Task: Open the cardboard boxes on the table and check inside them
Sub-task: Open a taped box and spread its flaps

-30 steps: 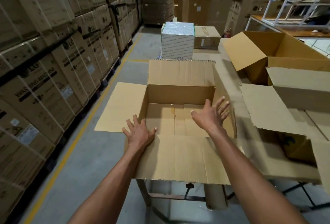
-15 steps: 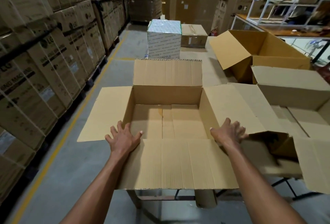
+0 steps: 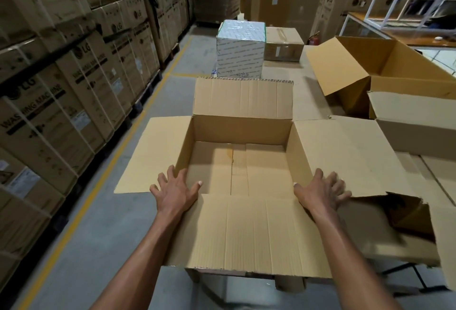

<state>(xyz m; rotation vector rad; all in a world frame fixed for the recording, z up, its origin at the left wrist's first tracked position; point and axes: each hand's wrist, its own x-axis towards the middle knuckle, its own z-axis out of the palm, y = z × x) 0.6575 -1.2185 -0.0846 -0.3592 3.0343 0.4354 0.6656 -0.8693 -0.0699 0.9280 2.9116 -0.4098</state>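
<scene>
Head view: we note the open cardboard box [image 3: 240,169] at the near end of the table [image 3: 311,102], mouth up, its floor bare with nothing visible inside. Since a second ago the right flap [image 3: 345,156] has swung from upright to flat outward, so all four flaps now lie spread and the check of this box looks done. Its long axis runs left to right across us. Left hand [image 3: 176,192] and right hand [image 3: 320,192] rest with fingers spread on the near corners, gripping nothing. Two more opened boxes [image 3: 385,72] stand to the right; a white wrapped carton [image 3: 240,53] stands beyond.
</scene>
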